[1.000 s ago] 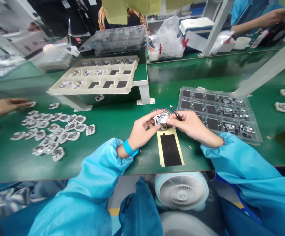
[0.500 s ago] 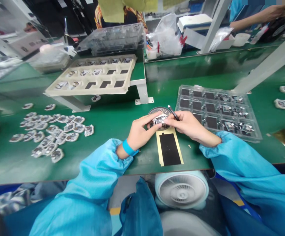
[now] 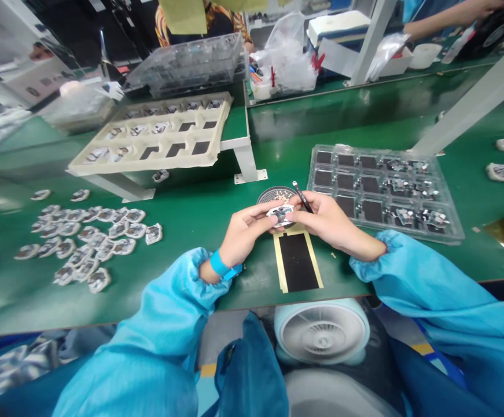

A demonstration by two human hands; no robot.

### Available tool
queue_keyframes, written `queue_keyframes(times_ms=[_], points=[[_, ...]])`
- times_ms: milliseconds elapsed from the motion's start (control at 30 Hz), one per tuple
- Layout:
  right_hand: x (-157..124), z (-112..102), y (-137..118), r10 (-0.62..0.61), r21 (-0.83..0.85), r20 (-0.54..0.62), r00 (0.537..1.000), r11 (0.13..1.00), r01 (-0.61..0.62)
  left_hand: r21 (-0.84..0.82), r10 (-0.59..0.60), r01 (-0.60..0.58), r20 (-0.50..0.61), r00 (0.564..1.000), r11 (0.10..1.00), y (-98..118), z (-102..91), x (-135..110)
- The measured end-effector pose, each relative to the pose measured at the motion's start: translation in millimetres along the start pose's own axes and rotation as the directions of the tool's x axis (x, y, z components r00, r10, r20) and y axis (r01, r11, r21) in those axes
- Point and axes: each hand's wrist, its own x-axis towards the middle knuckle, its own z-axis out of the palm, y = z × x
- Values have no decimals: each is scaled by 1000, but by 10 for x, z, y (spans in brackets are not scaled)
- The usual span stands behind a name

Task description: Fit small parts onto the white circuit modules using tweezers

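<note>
A small white-rimmed electronic part (image 3: 281,215) is held between my two hands above the bench. My left hand (image 3: 243,230) pinches its left end, thumb on the near side and fingers behind. On the right end, the thumb and fingers of my right hand (image 3: 327,220) are closed. A slim black tool (image 3: 302,197) with a pale tip, probably tweezers, also sits in my right hand and points up and left. Behind the part is a round dark dish (image 3: 265,195) of tiny pieces, partly hidden. A black sheet on yellow backing (image 3: 297,263) lies just in front.
Many similar white-rimmed parts (image 3: 104,249) lie to the left. A cream compartment tray (image 3: 147,139) rests on a raised stand. At right is a clear compartment tray (image 3: 371,184) with black pads and small boards. A round fan (image 3: 322,333) stands below the bench edge.
The part in my hands has turned so its face and white rim show more clearly. My hands shifted slightly, and more of the dish's tiny pieces show. The whole view moved a little.
</note>
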Motion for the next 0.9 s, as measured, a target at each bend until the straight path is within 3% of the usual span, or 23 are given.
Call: queue_keyframes(times_ms=[100, 233, 433, 533, 600, 733, 767, 900], points=[[0, -5, 28, -82, -75, -6, 997, 994, 81, -69, -27, 26, -6, 1000, 997, 11, 11, 4], [-18, -6, 11, -91, -91, 31, 995, 991, 93, -95, -35, 35, 5, 999, 995, 1, 19, 6], [-47, 29, 14, -161, -158, -22, 987, 975, 155, 57, 38, -36, -38, 999, 998, -23, 24, 9], [-51, 12, -35, -213, -241, -28, 977, 950, 200, 87, 15, -8, -79, 997, 996, -33, 19, 20], [-65, -33, -124, -318, -330, -80, 945, 903, 277, 41, -40, 45, -105, 994, 998, -39, 15, 21], [-153, -148, -315, -571, -431, -210, 794, 783, 449, -33, -143, 140, -103, 984, 990, -39, 24, -1], [-180, -169, -336, -594, -423, -206, 778, 771, 477, -28, -159, 157, -84, 984, 987, -38, 29, -9], [-234, -193, -294, -546, -340, 0, 838, 788, 514, -5, -189, 189, -34, 981, 982, -33, 37, -33]])
